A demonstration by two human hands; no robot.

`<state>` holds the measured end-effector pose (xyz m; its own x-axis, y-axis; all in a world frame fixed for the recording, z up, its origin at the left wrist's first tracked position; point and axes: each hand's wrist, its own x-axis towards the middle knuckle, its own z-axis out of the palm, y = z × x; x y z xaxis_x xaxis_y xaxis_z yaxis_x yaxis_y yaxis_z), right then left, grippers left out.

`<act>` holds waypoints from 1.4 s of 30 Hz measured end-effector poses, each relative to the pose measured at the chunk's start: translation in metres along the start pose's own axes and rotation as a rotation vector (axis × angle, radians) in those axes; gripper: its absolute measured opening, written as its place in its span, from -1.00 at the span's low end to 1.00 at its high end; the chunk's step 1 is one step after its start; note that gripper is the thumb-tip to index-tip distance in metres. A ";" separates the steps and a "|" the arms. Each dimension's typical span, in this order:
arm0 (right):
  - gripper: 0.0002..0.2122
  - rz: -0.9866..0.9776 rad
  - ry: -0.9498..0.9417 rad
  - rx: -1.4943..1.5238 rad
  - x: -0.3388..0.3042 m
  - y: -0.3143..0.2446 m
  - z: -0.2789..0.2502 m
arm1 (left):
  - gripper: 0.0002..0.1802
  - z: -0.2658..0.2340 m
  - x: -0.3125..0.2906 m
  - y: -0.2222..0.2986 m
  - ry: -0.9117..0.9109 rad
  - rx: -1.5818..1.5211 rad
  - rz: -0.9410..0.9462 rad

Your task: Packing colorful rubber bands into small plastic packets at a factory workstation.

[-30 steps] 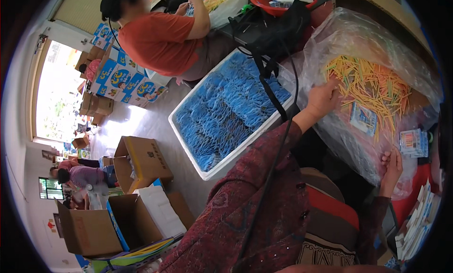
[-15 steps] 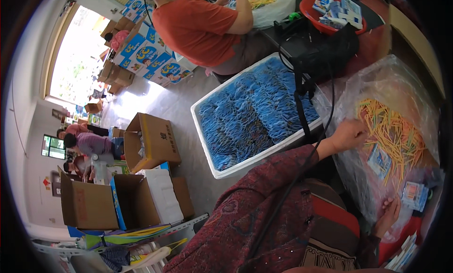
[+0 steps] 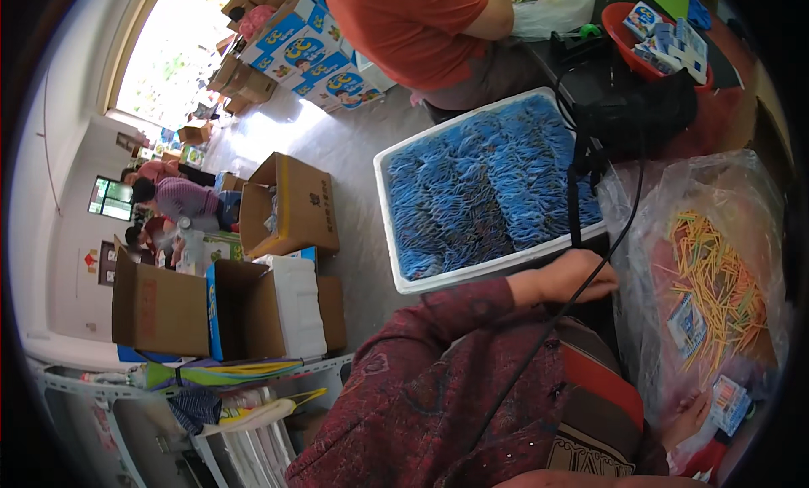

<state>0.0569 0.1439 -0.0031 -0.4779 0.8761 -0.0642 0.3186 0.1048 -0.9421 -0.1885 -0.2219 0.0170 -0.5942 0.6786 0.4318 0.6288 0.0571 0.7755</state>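
Observation:
My left hand (image 3: 575, 277) is beside the near right corner of a white foam box (image 3: 389, 235), its fingers curled together. Whether anything is inside them is hidden. Many blue packets or bundles (image 3: 497, 185) fill the box in rows. To the right, a clear plastic bag (image 3: 640, 227) lies spread open with a heap of thin yellow, orange and green sticks (image 3: 716, 294) on it. A small blue and white packet (image 3: 688, 326) rests against the sticks. My right hand (image 3: 687, 416) is at the bag's near edge, fingers bent together, next to another blue-white packet (image 3: 729, 404); its grip is unclear.
A black cable (image 3: 590, 277) crosses over my left arm. Beyond the box stand a black bag (image 3: 649, 113) and a red basin (image 3: 619, 33) of packets. A person in an orange shirt (image 3: 413, 33) works at the far side. Open cartons (image 3: 291, 206) stand at left.
My left hand has drawn back from the sticks, leftward to the foam box's corner. My right hand stays by the bag's near edge. The whole view has shifted.

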 end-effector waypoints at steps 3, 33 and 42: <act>-0.71 -0.116 -0.017 -0.070 0.008 -0.005 0.008 | -0.86 -0.023 -0.016 -0.004 0.145 0.041 -0.120; -0.71 -0.171 -0.201 -0.036 0.023 0.008 0.041 | -0.13 -0.258 -0.201 -0.002 1.594 -0.076 -0.691; -0.71 -0.098 -0.200 -0.062 0.016 -0.006 0.042 | -0.04 -0.354 -0.139 0.099 1.647 0.540 -0.506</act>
<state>0.0129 0.1378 -0.0125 -0.6600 0.7500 -0.0431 0.3093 0.2190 -0.9254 -0.2207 -0.5694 0.1970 -0.3838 -0.8050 0.4524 0.1245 0.4404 0.8891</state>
